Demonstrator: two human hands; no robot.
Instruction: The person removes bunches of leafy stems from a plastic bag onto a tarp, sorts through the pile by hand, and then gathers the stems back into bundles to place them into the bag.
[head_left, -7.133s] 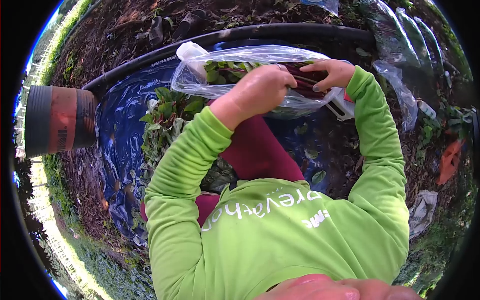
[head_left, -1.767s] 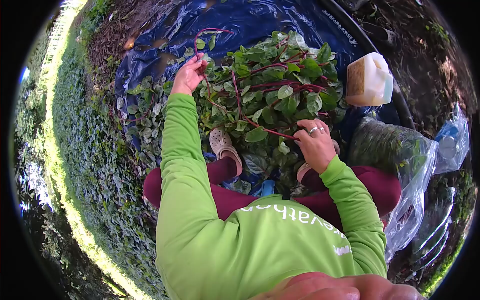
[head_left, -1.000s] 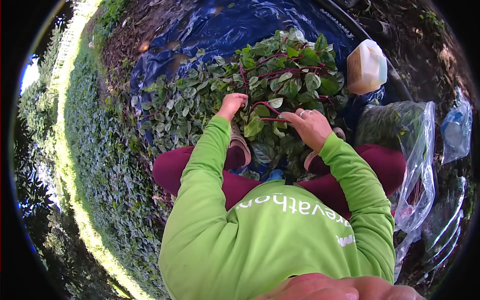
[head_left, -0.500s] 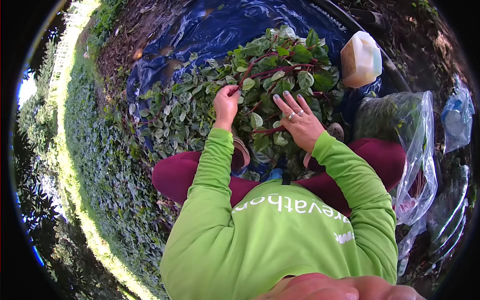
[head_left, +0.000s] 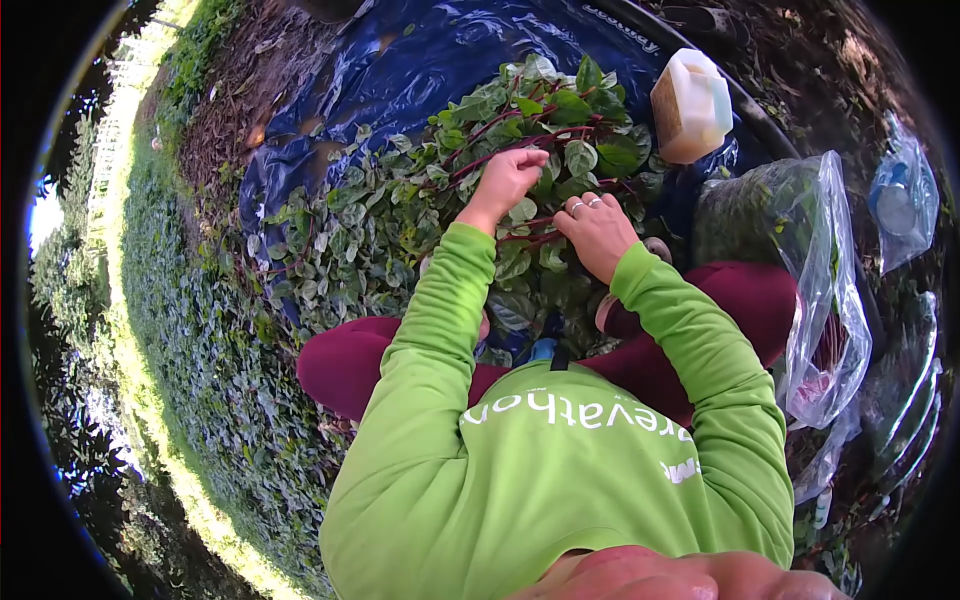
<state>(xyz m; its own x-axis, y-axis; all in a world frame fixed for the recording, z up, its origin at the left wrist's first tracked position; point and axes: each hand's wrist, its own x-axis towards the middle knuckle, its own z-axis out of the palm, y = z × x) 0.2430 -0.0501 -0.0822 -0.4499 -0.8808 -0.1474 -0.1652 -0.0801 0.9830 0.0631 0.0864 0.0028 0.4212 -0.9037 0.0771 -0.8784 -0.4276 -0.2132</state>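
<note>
A heap of leafy cuttings (head_left: 570, 110) with red stems and green leaves lies in front of me. Over its middle, my left hand (head_left: 508, 182) is closed in a pinch; whatever is between the fingertips is too small or hidden to make out. Close beside it, my right hand (head_left: 597, 230), with rings on a finger, has its fingers curled down onto the red stems (head_left: 528, 238) of one bunch. The stem ends point left from under those fingers. Its fingertips are partly hidden by the hand itself and the leaves.
A blue plastic sheet (head_left: 440, 55) lies beneath the cuttings. A whitish jug (head_left: 692, 107) stands at the back right. Right of my knee is a clear plastic bag (head_left: 765, 215) with greenery inside; farther right lies a bag with a bottle (head_left: 900, 205). Low plants (head_left: 190, 260) grow at left.
My left hand has moved right and slightly up, toward the right hand. The right hand's fingers, spread flat before, are now curled in on the stems. The view has shifted slightly.
</note>
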